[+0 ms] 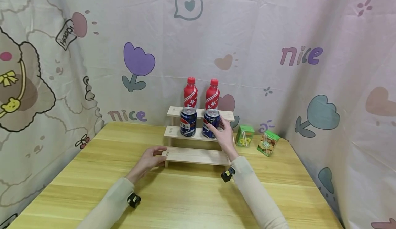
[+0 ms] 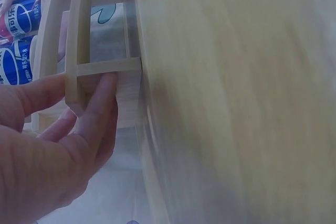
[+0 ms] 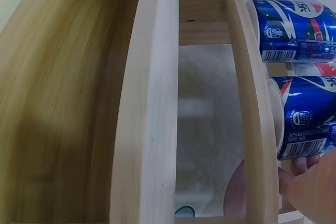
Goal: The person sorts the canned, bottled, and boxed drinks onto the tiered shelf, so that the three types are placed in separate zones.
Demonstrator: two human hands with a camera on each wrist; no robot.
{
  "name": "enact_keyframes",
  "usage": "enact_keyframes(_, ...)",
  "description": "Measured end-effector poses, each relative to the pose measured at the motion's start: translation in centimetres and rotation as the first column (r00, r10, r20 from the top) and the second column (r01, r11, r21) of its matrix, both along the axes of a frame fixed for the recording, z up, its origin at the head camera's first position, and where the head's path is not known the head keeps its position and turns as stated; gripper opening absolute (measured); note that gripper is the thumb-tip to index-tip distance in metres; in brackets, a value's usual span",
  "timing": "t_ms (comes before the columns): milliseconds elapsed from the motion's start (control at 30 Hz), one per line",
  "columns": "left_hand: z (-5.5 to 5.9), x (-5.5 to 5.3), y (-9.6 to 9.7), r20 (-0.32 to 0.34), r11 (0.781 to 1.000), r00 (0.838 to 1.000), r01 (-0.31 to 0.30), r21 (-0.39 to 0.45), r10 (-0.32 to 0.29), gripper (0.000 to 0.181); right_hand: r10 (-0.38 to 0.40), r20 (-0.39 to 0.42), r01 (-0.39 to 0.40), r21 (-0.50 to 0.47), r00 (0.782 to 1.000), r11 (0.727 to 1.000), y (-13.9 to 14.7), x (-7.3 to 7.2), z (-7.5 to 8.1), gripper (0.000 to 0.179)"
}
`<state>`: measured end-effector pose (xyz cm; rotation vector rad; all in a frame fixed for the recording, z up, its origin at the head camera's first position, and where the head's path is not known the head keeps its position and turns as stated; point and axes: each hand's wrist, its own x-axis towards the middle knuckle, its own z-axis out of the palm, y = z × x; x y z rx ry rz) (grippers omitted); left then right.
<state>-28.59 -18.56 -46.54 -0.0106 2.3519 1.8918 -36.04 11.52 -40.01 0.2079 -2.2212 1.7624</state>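
A three-step wooden display rack [image 1: 195,155] stands on the table. My left hand [image 1: 150,159] grips the left end of its lowest step; in the left wrist view the thumb and fingers pinch the corner of the wooden board [image 2: 79,35]. With my right hand [image 1: 225,136] I hold the right-hand blue Pepsi can [image 1: 211,123], which stands upright on the middle step. Beside it, to the left and apart, is a second blue Pepsi can [image 1: 188,121]. The right wrist view shows the held can [image 3: 304,116] at the step's edge, my right fingers [image 3: 313,184] against its side.
Two red bottles with red caps, a left one [image 1: 190,93] and a right one [image 1: 212,95], stand on the top step. Right of the rack are two small green drink cartons, one upright [image 1: 245,136] and one turned at an angle [image 1: 267,143]. A printed curtain [image 1: 253,33] hangs behind the wooden table [image 1: 185,198].
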Motion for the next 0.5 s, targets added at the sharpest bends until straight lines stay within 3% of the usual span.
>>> enact_keyframes(500,0.13,0.03,0.02,0.007,1.0,1.0,-0.01,0.013,0.01,0.045,0.015,-0.014,-0.015,0.005,1.0,1.0,0.03,-0.25,-0.16,0.074)
